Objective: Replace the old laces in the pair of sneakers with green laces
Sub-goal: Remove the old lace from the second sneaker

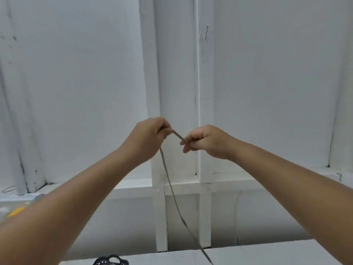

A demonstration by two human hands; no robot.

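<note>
Both hands are raised in front of the white wall, close together. My left hand (150, 136) grips a thin grey-green lace (172, 190), and my right hand (204, 141) pinches the same lace a short way along it. A short stretch of lace runs taut between the hands. From my left hand the rest of the lace hangs down and runs off the bottom edge. A black mesh sneaker (110, 261) shows only its top at the bottom edge, left of the lace.
A white table (257, 251) lies along the bottom. A white wall with vertical posts (177, 92) stands behind. At the far left lie a yellow object (17, 211) and a thin wire loop (8, 189) on a ledge.
</note>
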